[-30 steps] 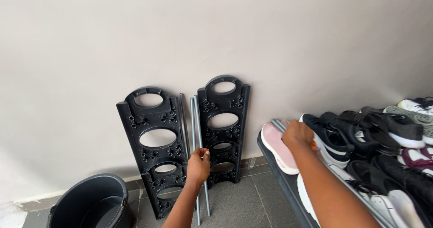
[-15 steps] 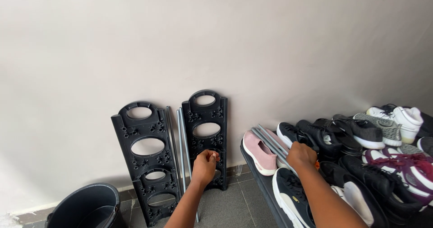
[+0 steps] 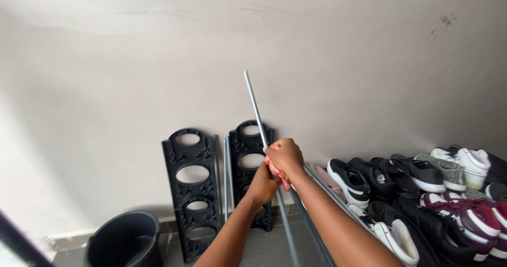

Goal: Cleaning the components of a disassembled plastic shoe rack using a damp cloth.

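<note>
Where a second ago each hand worked apart, left hand (image 3: 262, 185) and right hand (image 3: 285, 158) fingers now clamp one raised metal rod (image 3: 254, 106), lifted clear of the black side panels (image 3: 193, 190).

Both forearms bare, no sleeves, left hand (image 3: 262, 184) and right hand (image 3: 285, 156) ungloved

hands (image 3: 274, 169) gripping metal rod (image 3: 254, 107), shoes (image 3: 417, 193)

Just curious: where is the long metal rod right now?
In the head view, centre frame: the metal rod is gripped by both hands, slanting up across the wall in front of the black plastic panels.
</note>
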